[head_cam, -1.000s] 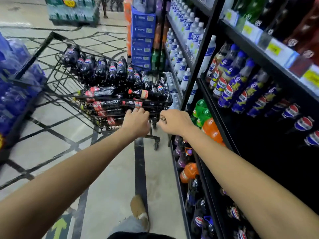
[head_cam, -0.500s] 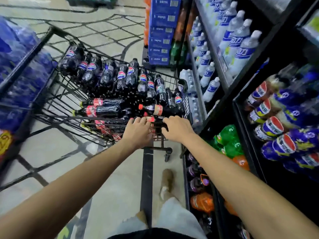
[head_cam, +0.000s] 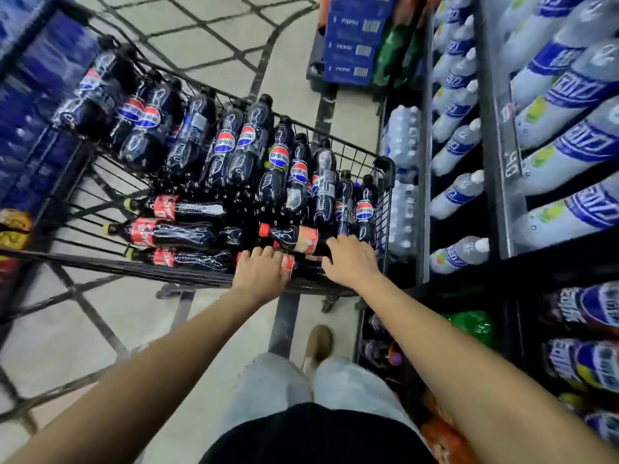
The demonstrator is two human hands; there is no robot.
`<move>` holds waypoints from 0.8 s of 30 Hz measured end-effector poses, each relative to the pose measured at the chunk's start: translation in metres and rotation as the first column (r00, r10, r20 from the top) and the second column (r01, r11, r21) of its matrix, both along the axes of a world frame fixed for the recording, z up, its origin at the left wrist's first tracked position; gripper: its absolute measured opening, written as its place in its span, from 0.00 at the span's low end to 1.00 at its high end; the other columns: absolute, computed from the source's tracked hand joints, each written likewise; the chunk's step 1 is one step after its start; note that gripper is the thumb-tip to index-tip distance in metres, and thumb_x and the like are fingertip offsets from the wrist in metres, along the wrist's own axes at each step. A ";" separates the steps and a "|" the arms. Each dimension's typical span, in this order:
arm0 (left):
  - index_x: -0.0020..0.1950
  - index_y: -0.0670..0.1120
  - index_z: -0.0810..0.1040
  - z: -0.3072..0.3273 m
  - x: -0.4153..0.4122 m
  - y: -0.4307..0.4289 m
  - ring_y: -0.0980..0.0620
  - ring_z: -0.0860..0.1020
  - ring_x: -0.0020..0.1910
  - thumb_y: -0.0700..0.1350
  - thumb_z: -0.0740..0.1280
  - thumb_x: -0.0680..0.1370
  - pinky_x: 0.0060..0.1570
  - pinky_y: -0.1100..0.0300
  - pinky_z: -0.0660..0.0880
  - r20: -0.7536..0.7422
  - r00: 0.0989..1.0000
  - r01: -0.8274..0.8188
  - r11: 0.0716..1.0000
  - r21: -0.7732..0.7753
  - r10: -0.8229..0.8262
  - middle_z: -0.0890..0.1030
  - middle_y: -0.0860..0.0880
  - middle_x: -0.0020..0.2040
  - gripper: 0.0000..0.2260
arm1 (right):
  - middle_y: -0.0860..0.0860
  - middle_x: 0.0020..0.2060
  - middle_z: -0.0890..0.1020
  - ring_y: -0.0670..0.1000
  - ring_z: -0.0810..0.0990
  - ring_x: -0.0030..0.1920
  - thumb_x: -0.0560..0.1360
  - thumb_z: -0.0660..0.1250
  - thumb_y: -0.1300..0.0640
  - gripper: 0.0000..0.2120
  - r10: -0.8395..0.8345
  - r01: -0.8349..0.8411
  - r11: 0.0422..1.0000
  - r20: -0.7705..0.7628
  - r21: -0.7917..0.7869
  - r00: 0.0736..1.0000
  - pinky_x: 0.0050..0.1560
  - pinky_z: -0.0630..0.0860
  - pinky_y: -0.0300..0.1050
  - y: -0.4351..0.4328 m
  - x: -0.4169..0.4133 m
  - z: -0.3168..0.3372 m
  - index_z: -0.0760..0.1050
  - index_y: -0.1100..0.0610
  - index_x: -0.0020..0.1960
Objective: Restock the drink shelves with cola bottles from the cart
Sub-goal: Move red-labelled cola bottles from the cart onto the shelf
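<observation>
Inside the cart (head_cam: 388,169), the left hand (head_cam: 261,274) grips the lower cola bottle (head_cam: 287,262), the right hand (head_cam: 351,259) seemingly the upper cola bottle (head_cam: 301,239).

Single head-worn wide-angle camera; looks forward and steeply down along person's outstretched arms; cart (head_cam: 100,261) close below, filling centre-left; drink shelves (head_cam: 489,95) near, running up right side; own legs at bottom; lens bends edges
</observation>
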State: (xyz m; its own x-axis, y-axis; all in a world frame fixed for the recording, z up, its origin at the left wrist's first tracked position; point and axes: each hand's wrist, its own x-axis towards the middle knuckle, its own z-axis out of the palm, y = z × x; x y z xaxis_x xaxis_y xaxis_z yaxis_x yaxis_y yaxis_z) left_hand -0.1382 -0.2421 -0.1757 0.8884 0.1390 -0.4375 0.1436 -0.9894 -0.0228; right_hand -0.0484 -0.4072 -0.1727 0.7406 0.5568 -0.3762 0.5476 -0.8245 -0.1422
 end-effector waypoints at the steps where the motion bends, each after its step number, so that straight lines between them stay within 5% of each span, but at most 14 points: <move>1: 0.65 0.45 0.72 -0.003 0.003 0.003 0.44 0.71 0.64 0.54 0.54 0.81 0.60 0.50 0.66 -0.020 0.999 -0.031 0.999 -0.010 0.031 0.74 0.45 0.63 0.18 | 0.56 0.58 0.76 0.57 0.74 0.59 0.79 0.57 0.48 0.20 0.000 0.000 1.000 -0.012 -0.003 1.000 0.51 0.72 0.51 0.001 0.005 -0.004 0.70 0.59 0.65; 10: 0.67 0.45 0.70 -0.038 0.019 0.033 0.43 0.70 0.65 0.54 0.58 0.80 0.64 0.48 0.66 -0.181 0.970 -0.177 0.981 -0.084 0.160 0.72 0.44 0.65 0.20 | 0.56 0.63 0.72 0.56 0.70 0.63 0.78 0.61 0.47 0.24 -0.025 0.023 0.999 -0.081 -0.033 0.996 0.61 0.71 0.52 0.013 0.027 -0.046 0.66 0.59 0.68; 24: 0.69 0.43 0.64 -0.096 0.048 0.047 0.42 0.70 0.66 0.62 0.68 0.72 0.66 0.49 0.63 -0.332 0.943 -0.075 0.986 -0.147 0.023 0.71 0.42 0.66 0.34 | 0.56 0.63 0.73 0.56 0.70 0.65 0.74 0.70 0.45 0.32 -0.064 0.057 0.996 -0.103 -0.065 0.993 0.68 0.65 0.52 0.026 0.046 -0.099 0.63 0.59 0.70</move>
